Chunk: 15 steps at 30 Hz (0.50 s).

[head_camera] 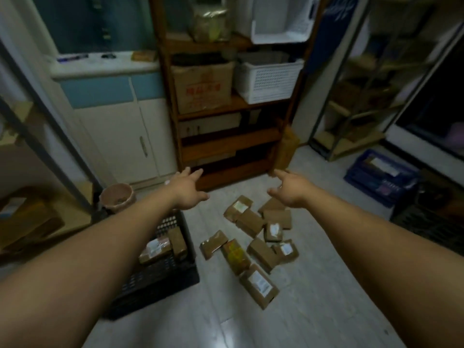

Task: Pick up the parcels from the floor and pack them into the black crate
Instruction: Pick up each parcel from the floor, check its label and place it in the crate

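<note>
black crate (160,285): on the floor, near left, partly under the left forearm. At least two packed parcels (155,249) lie at its far end. Risk: careless drops waste the bare bottom, and later ones heap over the rim.
nearest parcel (259,285): label up, at the pile's near edge, apart from the crate's right wall. Low risk.
pile (253,237): roughly ten brown parcels on the floor right of the crate, several touching or overlapping. Risk: pulling a lower one drags or flips its neighbours.
left hand (187,190): fingers spread straight, empty, beyond the crate's far corner.
right hand (291,192): released, empty, over the pile's far edge.
shelf (226,146): behind both hands. Risk: overreach knocks the brown packet (286,149) leaning on its right post.
</note>
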### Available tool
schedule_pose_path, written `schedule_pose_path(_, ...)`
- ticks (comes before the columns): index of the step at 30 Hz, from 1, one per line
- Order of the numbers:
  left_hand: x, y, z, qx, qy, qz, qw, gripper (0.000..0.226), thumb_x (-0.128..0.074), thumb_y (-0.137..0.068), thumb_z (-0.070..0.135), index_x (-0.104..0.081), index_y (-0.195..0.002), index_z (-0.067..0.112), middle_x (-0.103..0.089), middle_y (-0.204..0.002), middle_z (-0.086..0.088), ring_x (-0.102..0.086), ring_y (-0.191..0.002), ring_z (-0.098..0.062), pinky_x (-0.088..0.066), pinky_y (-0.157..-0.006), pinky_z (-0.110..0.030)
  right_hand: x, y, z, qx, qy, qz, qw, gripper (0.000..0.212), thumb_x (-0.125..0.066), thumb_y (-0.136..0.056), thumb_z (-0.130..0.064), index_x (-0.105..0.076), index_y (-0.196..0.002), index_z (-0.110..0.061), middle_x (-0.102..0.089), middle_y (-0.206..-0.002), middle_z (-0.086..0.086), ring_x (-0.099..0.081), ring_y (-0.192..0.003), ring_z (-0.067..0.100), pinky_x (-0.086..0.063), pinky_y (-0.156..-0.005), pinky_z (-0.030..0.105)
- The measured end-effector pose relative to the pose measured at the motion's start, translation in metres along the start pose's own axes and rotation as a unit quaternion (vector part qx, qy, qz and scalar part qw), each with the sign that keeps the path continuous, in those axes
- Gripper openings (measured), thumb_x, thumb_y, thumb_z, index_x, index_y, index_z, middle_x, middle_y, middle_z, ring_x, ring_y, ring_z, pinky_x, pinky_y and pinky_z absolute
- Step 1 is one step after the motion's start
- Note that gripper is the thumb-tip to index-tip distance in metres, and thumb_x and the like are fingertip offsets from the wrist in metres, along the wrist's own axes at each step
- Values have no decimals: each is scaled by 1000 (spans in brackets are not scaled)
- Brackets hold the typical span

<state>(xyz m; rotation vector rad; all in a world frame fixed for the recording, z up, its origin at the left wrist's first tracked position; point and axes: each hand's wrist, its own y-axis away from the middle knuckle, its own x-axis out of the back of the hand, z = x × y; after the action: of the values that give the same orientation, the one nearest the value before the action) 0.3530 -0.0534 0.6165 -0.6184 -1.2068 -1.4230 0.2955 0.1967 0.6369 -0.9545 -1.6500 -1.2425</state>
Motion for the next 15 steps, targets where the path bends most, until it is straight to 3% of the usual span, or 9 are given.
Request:
schedule_pose_path(7,-24,-21,193,-68,19,-11,997,76,-53,-91,43,-7,-151,30,1,-160,-4,-1,-147,-29,-13,-118,-44,61,36,167,-35,-13,23,999,70,-45,-97,-46,-13,-153,-20,-13,-160,7,-18,-146,26,-22,-116,37)
schedule_pose_path(15,-32,-55,258,-35,2,-14,999,77,-56,-89,42,-11,-150,31,-1,-160,-5,-4,-147,-29,-13,-119,-47,80,26,268,-83,-60,25,994,69,-49,-96,-42,-16,-153,-20,-18,-159,9,-21,-145,28,-23,-117,42)
